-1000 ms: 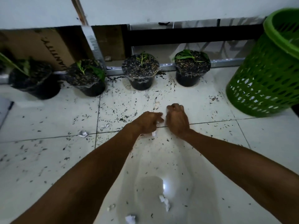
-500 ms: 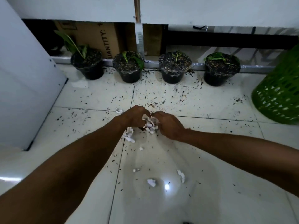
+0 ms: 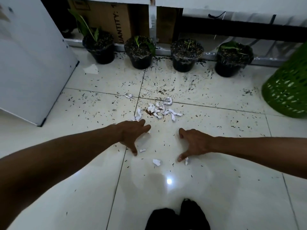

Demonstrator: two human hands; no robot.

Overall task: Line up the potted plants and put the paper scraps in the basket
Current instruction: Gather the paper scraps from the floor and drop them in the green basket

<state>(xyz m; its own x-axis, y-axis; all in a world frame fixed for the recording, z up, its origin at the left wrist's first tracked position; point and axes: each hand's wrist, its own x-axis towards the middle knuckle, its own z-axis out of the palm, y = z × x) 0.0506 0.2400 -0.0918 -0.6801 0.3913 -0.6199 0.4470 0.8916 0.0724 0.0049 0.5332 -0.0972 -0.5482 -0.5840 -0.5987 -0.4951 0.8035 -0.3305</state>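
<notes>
Several black potted plants stand in a row along the back wall: the leftmost pot [image 3: 99, 47], a second pot [image 3: 140, 53], a third pot [image 3: 186, 55] and the rightmost pot [image 3: 232, 58]. A pile of white paper scraps [image 3: 159, 110] lies on the tiled floor in front of them. My left hand [image 3: 132, 135] is spread flat just below the pile, fingers apart. My right hand [image 3: 194, 143] is spread too, its thumb beside a small scrap [image 3: 186, 161]. Two more scraps [image 3: 156, 162] lie between my hands. The green basket [image 3: 289, 90] stands at the right edge.
Dark soil bits are strewn over the white floor tiles. A white panel [image 3: 33, 60] leans at the left, with a larger paper piece [image 3: 91, 69] beside it. A brown cardboard box [image 3: 116, 20] stands behind the pots. My dark shoes [image 3: 179, 216] show at the bottom.
Both hands let the gathered scraps drop into a pile, pulled back toward me and spread open. The view shifted backward and to the left.
</notes>
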